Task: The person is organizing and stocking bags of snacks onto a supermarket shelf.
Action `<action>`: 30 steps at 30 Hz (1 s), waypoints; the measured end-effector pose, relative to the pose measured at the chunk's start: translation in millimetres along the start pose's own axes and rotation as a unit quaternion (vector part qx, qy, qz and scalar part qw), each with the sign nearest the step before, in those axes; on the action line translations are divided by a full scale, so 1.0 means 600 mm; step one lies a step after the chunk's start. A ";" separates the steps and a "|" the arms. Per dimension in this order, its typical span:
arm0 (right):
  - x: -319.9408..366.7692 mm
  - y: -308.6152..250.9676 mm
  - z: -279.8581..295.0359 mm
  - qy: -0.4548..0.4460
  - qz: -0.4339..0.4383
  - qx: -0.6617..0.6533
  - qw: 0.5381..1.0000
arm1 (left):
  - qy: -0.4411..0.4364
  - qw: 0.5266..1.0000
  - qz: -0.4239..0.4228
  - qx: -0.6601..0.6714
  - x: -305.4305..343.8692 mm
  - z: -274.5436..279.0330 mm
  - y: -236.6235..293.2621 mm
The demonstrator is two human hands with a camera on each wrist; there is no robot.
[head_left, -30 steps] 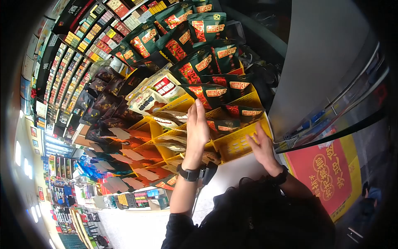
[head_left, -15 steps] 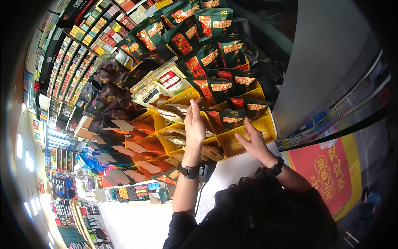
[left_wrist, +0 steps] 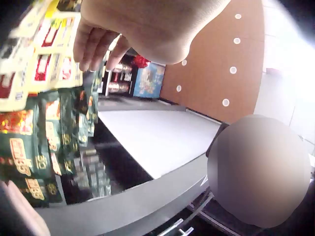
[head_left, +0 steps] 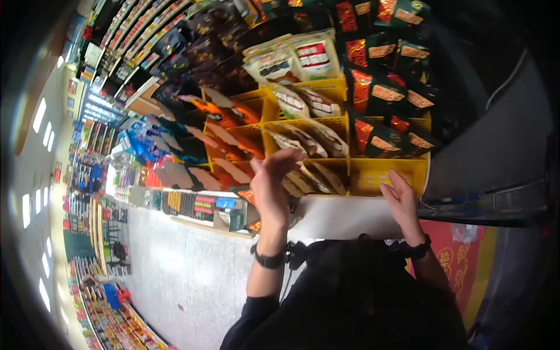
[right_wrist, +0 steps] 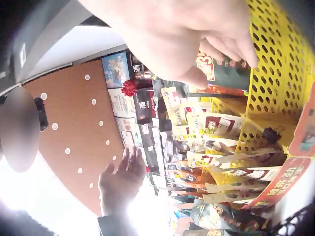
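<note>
My left hand [head_left: 271, 189] hovers at the front of a yellow divided crate [head_left: 385, 175], its fingers bent loosely toward the right. Just beyond it stand cream snack pouches [head_left: 324, 175] in the front middle compartments. In the right wrist view this left hand [right_wrist: 123, 184] shows extended fingers and holds nothing. My right hand [head_left: 402, 201] is over the crate's front right compartment, fingers spread and nothing in them. Dark green pouches with red panels [head_left: 376, 137] stand behind it. In the right wrist view the right hand [right_wrist: 192, 34] overlaps one green pouch [right_wrist: 224, 73].
Orange pouches [head_left: 233, 140] fill the crate's left compartments, with dark brown bags [head_left: 213, 52] farther back. A grey panel [head_left: 484, 140] borders the right side. A red and yellow mat [head_left: 449, 262] lies at lower right. Store shelves [head_left: 93, 169] line the left.
The head view has swung, so the crate appears farther right and squarer on. My left hand's fingers, upright before, now bend rightward. My right hand stays by the front right compartment.
</note>
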State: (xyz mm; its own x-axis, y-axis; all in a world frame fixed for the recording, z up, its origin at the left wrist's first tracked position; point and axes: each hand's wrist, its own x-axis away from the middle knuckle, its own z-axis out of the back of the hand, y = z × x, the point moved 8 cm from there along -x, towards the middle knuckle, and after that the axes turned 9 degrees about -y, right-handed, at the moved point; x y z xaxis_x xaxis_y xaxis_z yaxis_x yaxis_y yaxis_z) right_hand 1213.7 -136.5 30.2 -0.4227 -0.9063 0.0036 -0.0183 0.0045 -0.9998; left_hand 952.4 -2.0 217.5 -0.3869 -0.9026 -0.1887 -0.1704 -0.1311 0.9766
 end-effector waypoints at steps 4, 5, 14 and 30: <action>0.030 -0.034 -0.070 -0.177 -0.044 0.025 0.983 | 0.215 0.976 -0.033 -0.003 0.151 0.149 -0.003; 0.041 -0.052 -0.085 -0.237 -0.039 0.023 0.970 | 0.240 0.970 -0.042 -0.026 0.171 0.157 -0.002; 0.081 -0.039 -0.374 -0.547 0.026 0.179 0.817 | 0.438 0.887 0.147 -0.020 0.413 0.340 -0.308; 0.092 -0.161 -0.278 -0.513 -0.017 0.215 0.831 | 0.220 0.915 0.139 -0.308 0.328 0.156 -0.137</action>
State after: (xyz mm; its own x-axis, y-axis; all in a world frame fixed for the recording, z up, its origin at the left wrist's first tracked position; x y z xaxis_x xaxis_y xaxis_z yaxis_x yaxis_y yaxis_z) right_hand 1040.6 -116.5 130.2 0.5705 -0.7869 0.2353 0.4049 0.0202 -0.9142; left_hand 805.2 -130.6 90.3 0.0877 -0.9961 0.0026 0.4748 0.0441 0.8790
